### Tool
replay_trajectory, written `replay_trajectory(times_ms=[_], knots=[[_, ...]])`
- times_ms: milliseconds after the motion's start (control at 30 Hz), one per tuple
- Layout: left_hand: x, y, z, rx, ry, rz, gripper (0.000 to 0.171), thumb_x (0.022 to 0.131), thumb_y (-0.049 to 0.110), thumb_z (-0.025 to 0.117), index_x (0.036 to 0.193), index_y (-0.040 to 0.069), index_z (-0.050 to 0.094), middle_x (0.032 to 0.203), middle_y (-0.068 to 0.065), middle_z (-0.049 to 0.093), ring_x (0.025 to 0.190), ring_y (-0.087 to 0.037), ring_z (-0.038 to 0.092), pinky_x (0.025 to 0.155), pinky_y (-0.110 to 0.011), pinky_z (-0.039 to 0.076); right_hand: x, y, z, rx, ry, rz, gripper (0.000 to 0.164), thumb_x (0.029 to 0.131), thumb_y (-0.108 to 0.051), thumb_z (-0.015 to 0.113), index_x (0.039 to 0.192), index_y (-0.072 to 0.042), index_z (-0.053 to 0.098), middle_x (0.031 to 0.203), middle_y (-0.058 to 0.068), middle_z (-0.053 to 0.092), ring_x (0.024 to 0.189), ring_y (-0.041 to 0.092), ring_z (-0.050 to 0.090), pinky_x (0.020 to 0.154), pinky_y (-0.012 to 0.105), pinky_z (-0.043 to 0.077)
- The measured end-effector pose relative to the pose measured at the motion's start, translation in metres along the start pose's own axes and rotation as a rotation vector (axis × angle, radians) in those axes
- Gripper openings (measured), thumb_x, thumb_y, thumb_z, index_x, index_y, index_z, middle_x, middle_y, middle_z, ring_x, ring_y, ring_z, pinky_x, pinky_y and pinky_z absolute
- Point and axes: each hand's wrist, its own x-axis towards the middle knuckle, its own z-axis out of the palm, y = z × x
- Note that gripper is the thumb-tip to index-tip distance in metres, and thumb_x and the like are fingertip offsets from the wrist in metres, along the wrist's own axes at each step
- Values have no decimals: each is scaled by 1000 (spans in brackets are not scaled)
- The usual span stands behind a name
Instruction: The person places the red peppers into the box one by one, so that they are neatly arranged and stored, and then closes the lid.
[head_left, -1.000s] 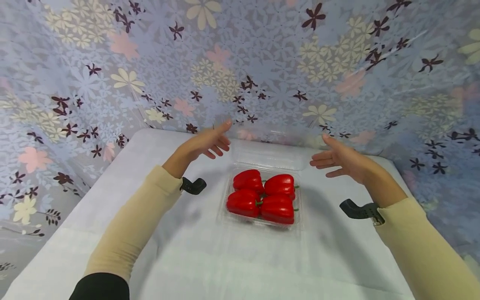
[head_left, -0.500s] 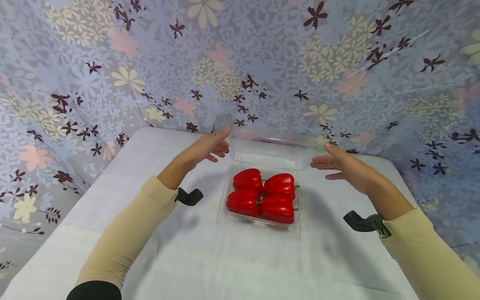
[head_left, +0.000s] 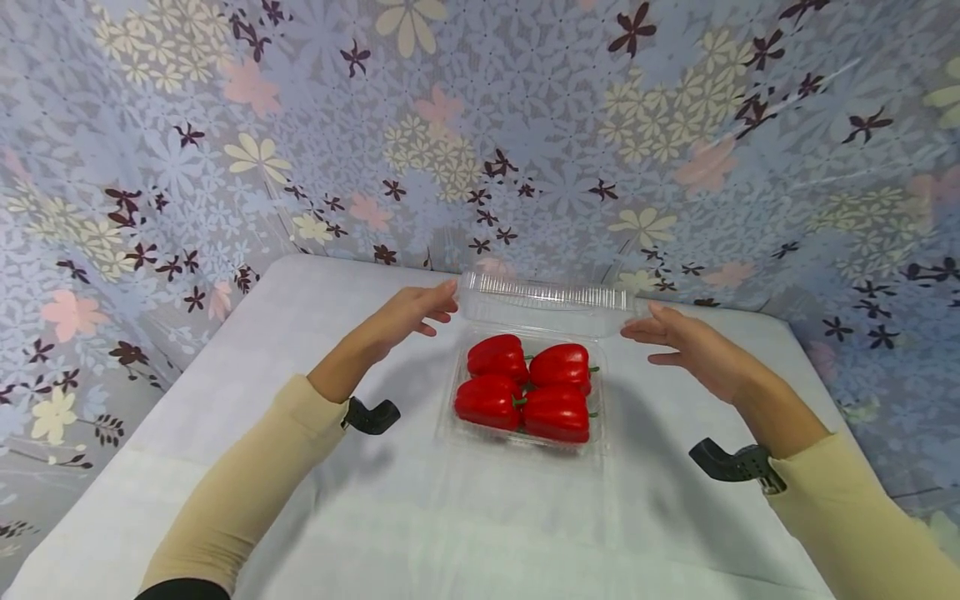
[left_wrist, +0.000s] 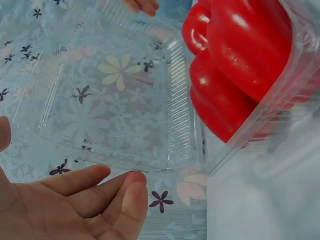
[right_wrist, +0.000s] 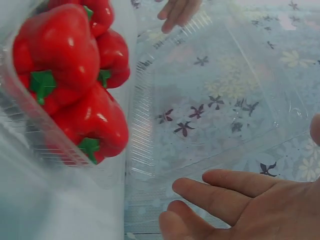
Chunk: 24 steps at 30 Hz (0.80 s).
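Observation:
A clear plastic clamshell box (head_left: 603,367) stands on the white table, holding several red bell peppers (head_left: 557,413) with green stems. Its clear lid (head_left: 547,297) is raised at the far side, leaning back from the hinge. My left hand (head_left: 397,323) is at the lid's left edge, fingers extended, fingertips right at the edge in the left wrist view. On the other side, my right hand (head_left: 697,346) has its extended fingers at the lid's right edge. Through the lid (right_wrist: 210,110) in the right wrist view, the flowered cloth shows. Neither hand curls round anything.
A white cloth covers the table (head_left: 360,517). Behind it hangs a flowered curtain (head_left: 525,125), close to the lid's far edge. Dark bands with camera mounts (head_left: 372,415) sit on both wrists, over beige sleeves (head_left: 247,483).
The lid has tilted up and toward me from its leaned-back position. Both hands have come slightly lower and nearer along with it. The box and the peppers stay in place.

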Motion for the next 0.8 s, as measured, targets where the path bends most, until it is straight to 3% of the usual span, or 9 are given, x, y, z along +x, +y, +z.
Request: replay_trajectory(times_ms=[167, 600, 733, 800], knots=[[-2, -8, 3, -41, -20, -1, 62, 103, 46, 39, 149, 5, 41, 152, -15, 46, 137, -35, 47, 111, -49, 45, -2, 6, 6, 6, 34, -14, 73, 105, -51, 24, 154, 4, 27, 161, 28, 24, 150, 48, 15, 116, 70, 21], [-14, -39, 6, 1, -84, 71, 61, 100, 39, 47, 154, 13, 36, 160, -13, 38, 139, -42, 43, 117, -66, 28, -14, 28, 29, -59, 120, -124, 59, 106, -32, 36, 153, 2, 30, 159, 26, 30, 146, 45, 25, 113, 68, 26], [-19, -46, 9, 37, -94, 110, 61, 100, 36, 50, 155, 14, 35, 162, -11, 33, 148, -37, 32, 117, -65, 28, -20, 35, 43, -50, 154, -115, 59, 104, -29, 42, 154, -1, 28, 160, 26, 29, 146, 47, 25, 110, 74, 25], [-22, -51, 11, 46, -90, 125, 61, 100, 35, 51, 155, 14, 35, 163, -10, 32, 147, -37, 35, 116, -64, 32, -21, 39, 51, -72, 168, -116, 60, 103, -28, 45, 155, -2, 28, 160, 26, 28, 145, 49, 27, 109, 75, 27]])
